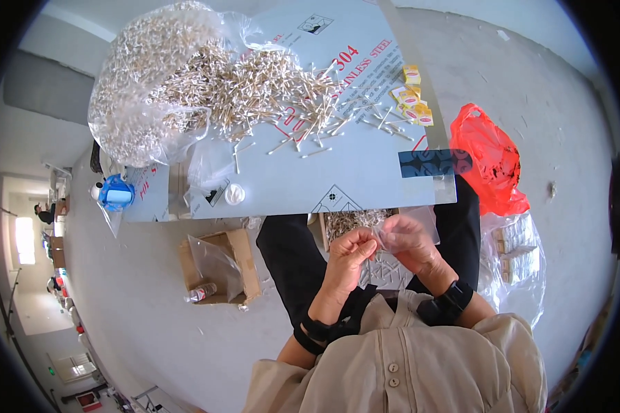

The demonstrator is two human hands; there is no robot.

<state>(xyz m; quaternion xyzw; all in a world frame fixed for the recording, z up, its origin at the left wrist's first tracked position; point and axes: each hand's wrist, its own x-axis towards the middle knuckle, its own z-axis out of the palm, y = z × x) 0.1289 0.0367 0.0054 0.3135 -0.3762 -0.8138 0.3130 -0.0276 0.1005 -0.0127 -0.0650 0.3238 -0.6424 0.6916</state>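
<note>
Above my lap both hands are close together, fingers pinched on a small clear plastic bag [426,221]. My left hand [352,253] grips its near edge between thumb and forefinger. My right hand [412,242] holds the film from the other side, and part of the bag shows beyond its fingers. Whether anything is inside the bag cannot be made out. Just beyond the hands, a box of cotton swabs [351,221] stands between my knees, partly under the table edge. A large heap of cotton swabs [255,82] spills over the table out of a big clear bag [127,89].
The table [310,182] carries small yellow-and-white packets [412,103], a round white container [235,194] and dark tape [434,162]. A red plastic bag [486,158] hangs at its right. Below lie a clear bag of packs [520,255] and a cardboard box [246,265]. A blue-wrapped bottle [116,194] is left.
</note>
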